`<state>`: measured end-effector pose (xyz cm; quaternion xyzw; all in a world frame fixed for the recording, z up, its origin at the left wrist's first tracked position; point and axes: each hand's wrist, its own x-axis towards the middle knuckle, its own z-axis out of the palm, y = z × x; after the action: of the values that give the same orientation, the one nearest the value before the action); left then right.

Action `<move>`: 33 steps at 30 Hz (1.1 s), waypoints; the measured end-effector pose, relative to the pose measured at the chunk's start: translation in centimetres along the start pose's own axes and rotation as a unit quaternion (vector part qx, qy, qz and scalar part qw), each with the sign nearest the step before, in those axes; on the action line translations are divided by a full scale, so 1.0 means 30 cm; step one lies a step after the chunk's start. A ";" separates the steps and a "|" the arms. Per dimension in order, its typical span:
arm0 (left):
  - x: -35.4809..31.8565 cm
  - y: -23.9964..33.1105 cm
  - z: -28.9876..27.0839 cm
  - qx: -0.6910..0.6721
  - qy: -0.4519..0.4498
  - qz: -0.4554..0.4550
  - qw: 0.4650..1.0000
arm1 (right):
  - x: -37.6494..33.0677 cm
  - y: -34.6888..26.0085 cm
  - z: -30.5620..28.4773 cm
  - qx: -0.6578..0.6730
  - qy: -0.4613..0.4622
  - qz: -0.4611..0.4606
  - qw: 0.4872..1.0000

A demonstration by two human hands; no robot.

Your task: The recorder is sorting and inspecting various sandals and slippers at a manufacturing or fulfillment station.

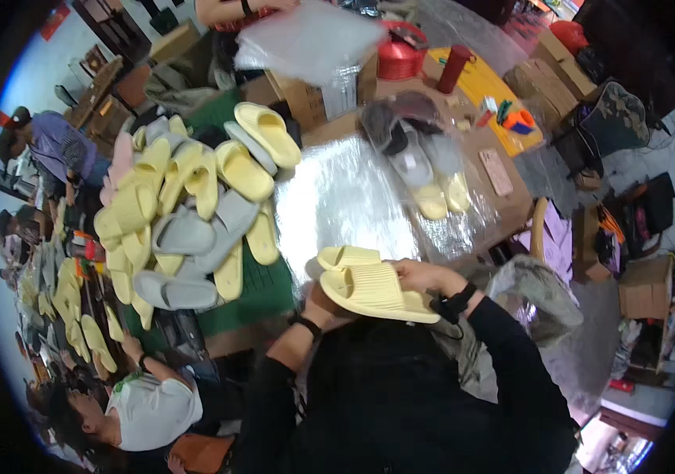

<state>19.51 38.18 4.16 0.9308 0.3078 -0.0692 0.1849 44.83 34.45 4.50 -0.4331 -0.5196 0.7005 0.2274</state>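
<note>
Close in front of my body, above the table's near edge, I hold a pair of yellow slide slippers. The nearer yellow slipper (377, 288) has a ribbed strap and lies across my hands, toe to the left. Behind it, the second yellow slipper (349, 256) shows mainly its strap. My right hand (426, 276) is closed on the pair from the right, fingertips partly hidden. From the lower left my left hand (322, 306) grips the toe end, most of its fingers hidden beneath. Beyond them lies a silvery plastic sheet (341, 193) on the table.
A heap of yellow and grey slippers (183, 237) covers a green surface at left. Bagged slippers (424, 170), a pink phone (497, 172), a red cylinder (454, 69) and a red basket (401, 59) occupy the right. Across the table a person's arm (227, 9) adjoins clear plastic bags (310, 39).
</note>
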 end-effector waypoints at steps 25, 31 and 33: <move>-0.046 -0.052 0.082 -0.155 0.159 -0.100 0.970 | 0.095 0.074 0.352 -0.498 0.436 -0.071 0.746; -0.090 0.016 -0.003 -0.167 0.127 0.009 0.978 | 0.257 0.095 0.353 -0.518 0.458 -0.087 0.717; -0.098 0.042 -0.015 -0.172 0.136 0.033 0.975 | 0.319 0.051 0.351 -0.537 0.484 -0.060 0.688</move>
<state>17.90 35.81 5.67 0.8955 0.3061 0.1186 0.3004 31.16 35.68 0.44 -0.7283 -0.6494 -0.0202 0.2178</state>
